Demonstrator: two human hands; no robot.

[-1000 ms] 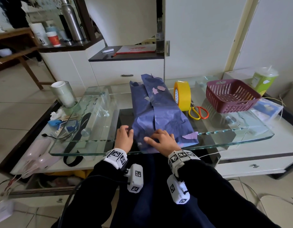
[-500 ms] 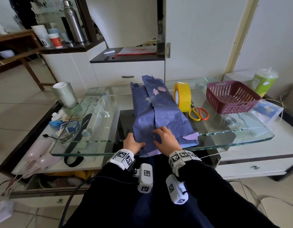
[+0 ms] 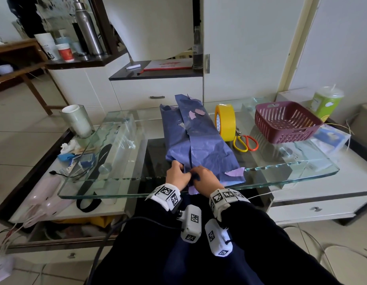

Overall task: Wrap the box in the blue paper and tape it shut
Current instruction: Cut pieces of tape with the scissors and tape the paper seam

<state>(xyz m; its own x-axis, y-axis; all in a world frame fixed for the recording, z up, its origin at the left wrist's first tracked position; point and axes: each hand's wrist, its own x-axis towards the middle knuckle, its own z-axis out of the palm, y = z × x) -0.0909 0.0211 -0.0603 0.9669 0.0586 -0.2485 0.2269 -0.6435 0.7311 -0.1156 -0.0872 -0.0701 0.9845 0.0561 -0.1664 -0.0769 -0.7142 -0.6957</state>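
Note:
A long bundle of crumpled blue paper (image 3: 201, 145) lies lengthwise on the glass tabletop (image 3: 281, 171), covering the box, which I cannot see. Both hands work its near end at the table's front edge. My left hand (image 3: 177, 176) pinches the paper's near left corner with curled fingers. My right hand (image 3: 206, 178) grips the folded paper just beside it, the two hands touching. A yellow tape roll (image 3: 225, 122) stands upright right of the bundle.
Yellow-and-orange scissors (image 3: 245, 142) lie beside the tape. A maroon plastic basket (image 3: 286, 121) sits at the right, a green cup (image 3: 326, 102) behind it. A clear tape roll (image 3: 77, 121) stands at the far left. Clutter lies on the lower shelf.
My left hand moved right from the bare glass onto the paper's near corner. Both hands went from flat pressing to gripping the paper's near end, close together.

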